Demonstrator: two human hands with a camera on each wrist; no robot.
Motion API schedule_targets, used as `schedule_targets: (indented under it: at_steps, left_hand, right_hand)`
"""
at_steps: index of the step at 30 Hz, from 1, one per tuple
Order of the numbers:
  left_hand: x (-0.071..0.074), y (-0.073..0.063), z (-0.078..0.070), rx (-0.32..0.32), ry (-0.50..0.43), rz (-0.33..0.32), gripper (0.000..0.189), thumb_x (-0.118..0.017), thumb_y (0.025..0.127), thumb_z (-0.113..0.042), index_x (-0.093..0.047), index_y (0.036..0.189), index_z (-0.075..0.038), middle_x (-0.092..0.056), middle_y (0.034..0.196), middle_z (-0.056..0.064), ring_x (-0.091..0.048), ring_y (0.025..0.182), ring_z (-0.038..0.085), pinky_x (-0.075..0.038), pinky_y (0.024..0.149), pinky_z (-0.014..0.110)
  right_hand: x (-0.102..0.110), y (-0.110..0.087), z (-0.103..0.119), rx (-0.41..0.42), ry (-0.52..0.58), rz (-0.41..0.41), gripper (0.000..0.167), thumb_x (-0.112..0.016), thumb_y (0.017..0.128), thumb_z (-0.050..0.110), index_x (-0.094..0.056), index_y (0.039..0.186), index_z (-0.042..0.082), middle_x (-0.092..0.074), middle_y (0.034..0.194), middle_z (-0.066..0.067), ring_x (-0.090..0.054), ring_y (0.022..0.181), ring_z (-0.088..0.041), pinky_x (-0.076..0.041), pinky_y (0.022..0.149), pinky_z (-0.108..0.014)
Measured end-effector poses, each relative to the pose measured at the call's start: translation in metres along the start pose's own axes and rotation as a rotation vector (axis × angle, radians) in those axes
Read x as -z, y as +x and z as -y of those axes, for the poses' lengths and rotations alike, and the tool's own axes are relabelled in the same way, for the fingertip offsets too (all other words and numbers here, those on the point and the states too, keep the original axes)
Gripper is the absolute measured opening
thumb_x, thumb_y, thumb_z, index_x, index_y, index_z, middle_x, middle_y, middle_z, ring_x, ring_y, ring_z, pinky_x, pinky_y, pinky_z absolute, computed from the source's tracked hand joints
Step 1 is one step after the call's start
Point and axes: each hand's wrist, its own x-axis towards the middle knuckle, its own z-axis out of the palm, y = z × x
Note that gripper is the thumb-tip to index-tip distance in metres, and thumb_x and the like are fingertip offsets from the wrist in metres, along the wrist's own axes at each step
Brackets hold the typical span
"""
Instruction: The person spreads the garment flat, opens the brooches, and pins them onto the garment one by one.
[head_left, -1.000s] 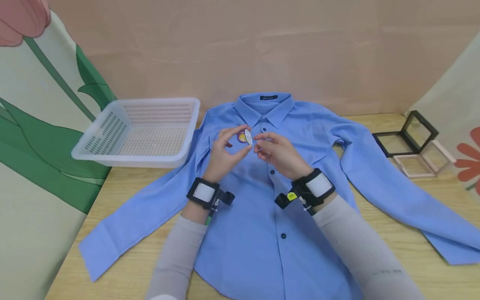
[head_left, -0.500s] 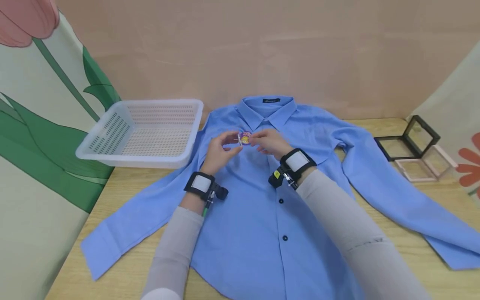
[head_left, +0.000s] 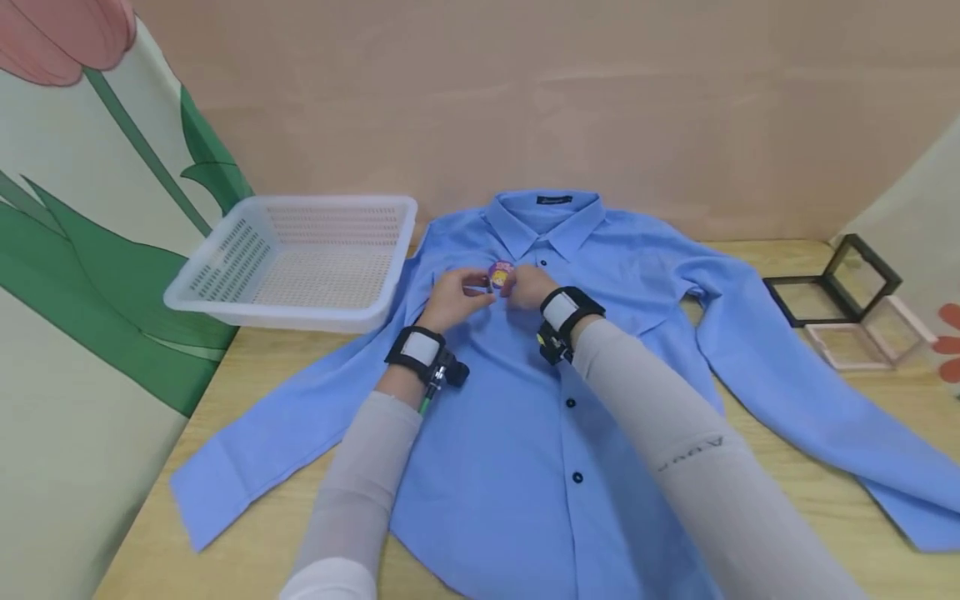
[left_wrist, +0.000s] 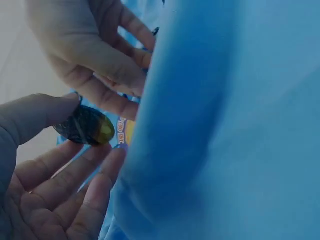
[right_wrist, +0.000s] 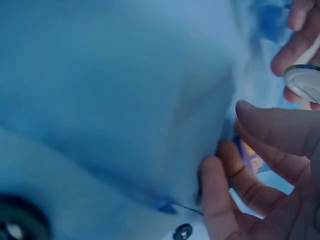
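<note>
A blue long-sleeved shirt point(head_left: 510, 417) lies front up on the table. On its chest shows a round purple badge with a yellow figure point(head_left: 501, 273). Just left of it, my left hand point(head_left: 456, 298) pinches a second round pin badge point(left_wrist: 85, 127) between thumb and fingers, its pale metal back point(right_wrist: 304, 82) turned toward the right hand. My right hand point(head_left: 531, 287) is at the shirt front beside the purple badge. Its fingertips point(right_wrist: 215, 172) touch the edge of the fabric, with the thumb apart from them. Raised cloth partly hides these fingers in the left wrist view.
A white perforated basket point(head_left: 292, 317) stands at the back left, next to the shirt's shoulder. Black point(head_left: 813, 321) and pink point(head_left: 851, 362) hinged display frames stand open at the right. A plain backdrop point(head_left: 600, 108) rises behind the table.
My left hand has turned the held badge edge-on and stays beside the chest. The right hand has moved away from it, past the purple badge and down onto the shirt front.
</note>
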Motion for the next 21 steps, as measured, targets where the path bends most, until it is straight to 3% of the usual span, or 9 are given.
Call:
schedule_targets:
  at_steps: [7, 13, 16, 21]
  left_hand:
    - [-0.010, 0.006, 0.003, 0.055, 0.058, 0.002, 0.047, -0.075, 0.086, -0.008, -0.061, 0.130, 0.002, -0.069, 0.123, 0.018, -0.067, 0.113, 0.033, -0.055, 0.097, 0.037]
    - [-0.016, 0.004, 0.003, 0.128, 0.121, 0.019, 0.045, -0.076, 0.086, -0.011, -0.064, 0.128, -0.002, -0.069, 0.123, 0.015, -0.065, 0.117, 0.029, -0.054, 0.097, 0.038]
    - [-0.017, 0.004, 0.002, 0.134, 0.135, -0.002, 0.045, -0.076, 0.085, -0.010, -0.064, 0.128, -0.002, -0.069, 0.123, 0.016, -0.065, 0.117, 0.030, -0.052, 0.100, 0.039]
    - [-0.017, 0.005, 0.000, 0.137, 0.132, -0.024, 0.046, -0.076, 0.085, -0.010, -0.063, 0.129, -0.002, -0.069, 0.124, 0.017, -0.065, 0.117, 0.031, -0.049, 0.104, 0.039]
  right_hand:
    - [-0.008, 0.001, 0.005, 0.018, -0.125, -0.077, 0.023, -0.065, 0.085, 0.000, -0.069, 0.107, -0.003, -0.069, 0.113, -0.021, -0.063, 0.104, -0.035, -0.051, 0.093, -0.044]
    - [-0.014, -0.005, 0.009, 0.019, -0.165, -0.072, 0.018, -0.055, 0.094, 0.002, -0.068, 0.103, -0.005, -0.070, 0.107, -0.021, -0.063, 0.096, -0.034, -0.052, 0.088, -0.043]
    - [-0.015, -0.004, 0.007, 0.053, -0.189, -0.084, 0.018, -0.050, 0.097, 0.004, -0.066, 0.097, -0.003, -0.068, 0.098, -0.019, -0.062, 0.088, -0.031, -0.052, 0.082, -0.041]
    - [-0.014, -0.002, -0.001, 0.103, -0.164, -0.103, 0.013, -0.051, 0.093, -0.003, -0.060, 0.085, 0.002, -0.059, 0.085, -0.011, -0.056, 0.080, -0.026, -0.046, 0.072, -0.036]
